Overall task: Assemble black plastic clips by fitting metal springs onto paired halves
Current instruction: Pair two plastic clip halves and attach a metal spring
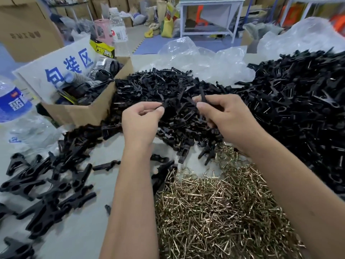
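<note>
Both hands, left hand [142, 116] and right hand [224, 116], each pinch a black clip half [202, 96] (align the halves squarely before springing).

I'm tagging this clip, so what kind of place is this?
Probably a small factory packing area: heaps of black clip halves, a pile of metal springs, stacked cardboard cartons.

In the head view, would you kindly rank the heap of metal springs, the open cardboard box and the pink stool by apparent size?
1. Heap of metal springs, nearest the camera
2. Open cardboard box
3. Pink stool, farthest away, so true size is unsure
</note>
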A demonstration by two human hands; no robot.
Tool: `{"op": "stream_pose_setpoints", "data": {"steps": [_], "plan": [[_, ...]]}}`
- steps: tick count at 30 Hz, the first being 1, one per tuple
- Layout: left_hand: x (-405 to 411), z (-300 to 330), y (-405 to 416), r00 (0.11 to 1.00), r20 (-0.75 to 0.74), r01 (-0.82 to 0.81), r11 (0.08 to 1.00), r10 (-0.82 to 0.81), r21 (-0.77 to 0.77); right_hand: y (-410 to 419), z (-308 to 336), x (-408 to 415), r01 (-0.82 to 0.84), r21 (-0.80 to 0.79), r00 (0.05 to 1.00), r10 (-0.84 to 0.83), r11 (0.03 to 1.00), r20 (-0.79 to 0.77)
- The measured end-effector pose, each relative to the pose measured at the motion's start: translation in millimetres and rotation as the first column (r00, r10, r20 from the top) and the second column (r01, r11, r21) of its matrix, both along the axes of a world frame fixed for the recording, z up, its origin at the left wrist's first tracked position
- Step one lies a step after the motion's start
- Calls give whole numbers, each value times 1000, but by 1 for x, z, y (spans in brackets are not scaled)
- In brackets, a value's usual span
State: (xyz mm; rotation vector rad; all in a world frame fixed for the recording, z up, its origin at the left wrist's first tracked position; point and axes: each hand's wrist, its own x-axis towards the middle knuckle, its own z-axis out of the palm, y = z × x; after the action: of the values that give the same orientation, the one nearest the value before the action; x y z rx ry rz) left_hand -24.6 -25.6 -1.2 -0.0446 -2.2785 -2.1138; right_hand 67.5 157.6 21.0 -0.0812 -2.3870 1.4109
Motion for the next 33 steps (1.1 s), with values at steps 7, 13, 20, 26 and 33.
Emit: {"op": "stream_pose_setpoints", "data": {"steps": [7,13,20,26,33], "plan": [[14,6,24,977,19,212,976,-213,50,8,-17,23,0,-424,1000,-6,906,-13],[20,9,30,970,40,238,970,-240,55,11,-27,29,-61,-513,998,50,856,-35],[13,7,22,999,50,10,989,-17,145,12,-20,28,97,-513,995,-89,853,40],[10,6,16,994,100,-60,986,45,153,10,-11,26,241,-791,815,-560,563,-151],[12,4,16,993,117,-43,993,29,114,-5,-29,25,-21,417,993,-31,909,117]]}}
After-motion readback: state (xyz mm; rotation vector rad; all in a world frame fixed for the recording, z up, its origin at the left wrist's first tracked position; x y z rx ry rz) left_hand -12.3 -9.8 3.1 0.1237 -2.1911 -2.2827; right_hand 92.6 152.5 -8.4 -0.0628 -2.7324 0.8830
